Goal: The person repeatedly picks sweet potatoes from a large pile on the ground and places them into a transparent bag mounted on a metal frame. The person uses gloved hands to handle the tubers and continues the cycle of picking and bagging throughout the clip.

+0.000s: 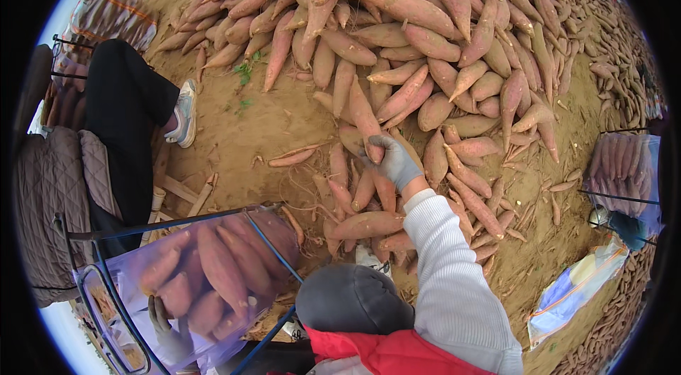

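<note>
My right hand (395, 159), in a grey glove, grips the lower end of a long pinkish sweet potato (364, 112) at the near edge of a big heap of sweet potatoes (415, 11). Other sweet potatoes lie loose around my wrist. My left hand (169, 328), also gloved, shows through the clear purplish plastic bag (290, 279) at lower left. Its fingers are against a sweet potato (176, 295) there; the film and the potatoes hide how firm the hold is. Several sweet potatoes lie in this bag, which hangs in a blue metal frame (271, 333).
A seated person's leg (125, 88) and shoe (183, 114) are at left, beside wooden slats (181, 189). Filled bags stand at upper left (109, 16) and far right (622, 165). A folded plastic bag (577, 290) lies on the soil at right. My bent knee (354, 298) is below the heap.
</note>
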{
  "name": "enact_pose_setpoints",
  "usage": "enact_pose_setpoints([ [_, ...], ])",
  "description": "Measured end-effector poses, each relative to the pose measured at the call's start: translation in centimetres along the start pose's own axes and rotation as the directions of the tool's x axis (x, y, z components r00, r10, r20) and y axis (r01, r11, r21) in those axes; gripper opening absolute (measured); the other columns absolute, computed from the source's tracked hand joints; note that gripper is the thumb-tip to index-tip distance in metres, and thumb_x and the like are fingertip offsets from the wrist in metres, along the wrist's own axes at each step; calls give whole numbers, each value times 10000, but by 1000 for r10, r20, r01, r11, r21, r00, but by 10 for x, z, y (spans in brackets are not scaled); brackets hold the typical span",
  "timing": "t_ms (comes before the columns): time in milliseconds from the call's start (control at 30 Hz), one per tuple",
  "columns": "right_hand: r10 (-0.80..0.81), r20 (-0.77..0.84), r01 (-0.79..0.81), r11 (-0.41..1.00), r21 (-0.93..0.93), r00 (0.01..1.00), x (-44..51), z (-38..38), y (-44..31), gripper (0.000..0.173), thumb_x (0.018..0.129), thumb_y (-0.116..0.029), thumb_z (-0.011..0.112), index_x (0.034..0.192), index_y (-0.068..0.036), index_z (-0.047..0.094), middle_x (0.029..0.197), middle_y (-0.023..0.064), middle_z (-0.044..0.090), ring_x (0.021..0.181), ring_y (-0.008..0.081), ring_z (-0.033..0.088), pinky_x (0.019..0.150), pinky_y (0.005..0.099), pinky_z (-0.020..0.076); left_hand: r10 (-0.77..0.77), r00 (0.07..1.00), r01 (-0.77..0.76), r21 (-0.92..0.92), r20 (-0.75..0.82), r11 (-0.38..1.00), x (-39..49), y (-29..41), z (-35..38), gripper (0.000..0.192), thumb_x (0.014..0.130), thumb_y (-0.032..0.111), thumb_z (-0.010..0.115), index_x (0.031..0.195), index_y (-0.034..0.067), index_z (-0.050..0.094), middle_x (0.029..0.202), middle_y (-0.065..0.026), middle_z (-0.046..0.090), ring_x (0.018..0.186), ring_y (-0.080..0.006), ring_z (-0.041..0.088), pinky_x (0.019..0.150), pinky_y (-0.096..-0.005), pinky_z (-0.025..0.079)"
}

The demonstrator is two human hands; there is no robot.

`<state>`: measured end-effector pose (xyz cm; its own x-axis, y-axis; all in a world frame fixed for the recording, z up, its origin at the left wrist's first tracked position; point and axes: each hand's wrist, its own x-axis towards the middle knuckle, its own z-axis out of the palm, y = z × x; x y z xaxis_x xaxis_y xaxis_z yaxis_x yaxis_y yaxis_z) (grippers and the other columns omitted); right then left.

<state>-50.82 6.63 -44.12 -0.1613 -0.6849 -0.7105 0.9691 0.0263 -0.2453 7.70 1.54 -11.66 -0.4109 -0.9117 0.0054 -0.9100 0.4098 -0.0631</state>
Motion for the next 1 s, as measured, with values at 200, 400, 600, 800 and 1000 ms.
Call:
enact_pose_setpoints([
  [200,-52,-7,45,914,-404,999,-82,-20,-14,362,875,-170,643,1221,-106,558,1034,81,632,906,249,632,778,406,524,41,999,-40,-53,19,998,0,-13,6,726,877,219,671,1505,11,370,1531,-269,372,1392,-448,404,1130,-470,368],
  [400,-124,-64,70,840,-539,990,-124,-69,-46,612,839,-149,670,1415,-75,477,1058,90,643,850,206,634,722,349,530,53,998,-55,-79,-21,995,-4,-24,16,717,885,223,666,1502,7,372,1527,-272,376,1374,-441,428,1105,-477,387],
  [600,-546,-66,106,276,-955,835,-113,-109,-53,651,841,-157,660,1445,-31,452,1130,158,653,991,304,654,855,407,536,27,1000,-27,-83,-6,996,-5,-27,17,701,891,197,659,1502,8,372,1521,-276,379,1372,-443,429,1094,-480,398],
  [800,-777,389,10,-443,-897,496,-89,-42,-36,496,878,-215,651,1329,-41,541,1218,233,630,1106,415,608,987,464,478,35,999,-35,-48,2,998,-1,-12,8,699,886,184,667,1495,2,375,1521,-267,383,1385,-442,418,1117,-463,389],
  [1000,-440,87,202,221,-954,894,33,58,-4,745,825,-347,691,1401,57,444,1249,276,618,1210,388,588,1021,397,456,-100,994,103,-79,43,992,1,10,-3,743,871,201,692,1519,45,363,1540,-219,390,1440,-404,355,1169,-466,316],
])
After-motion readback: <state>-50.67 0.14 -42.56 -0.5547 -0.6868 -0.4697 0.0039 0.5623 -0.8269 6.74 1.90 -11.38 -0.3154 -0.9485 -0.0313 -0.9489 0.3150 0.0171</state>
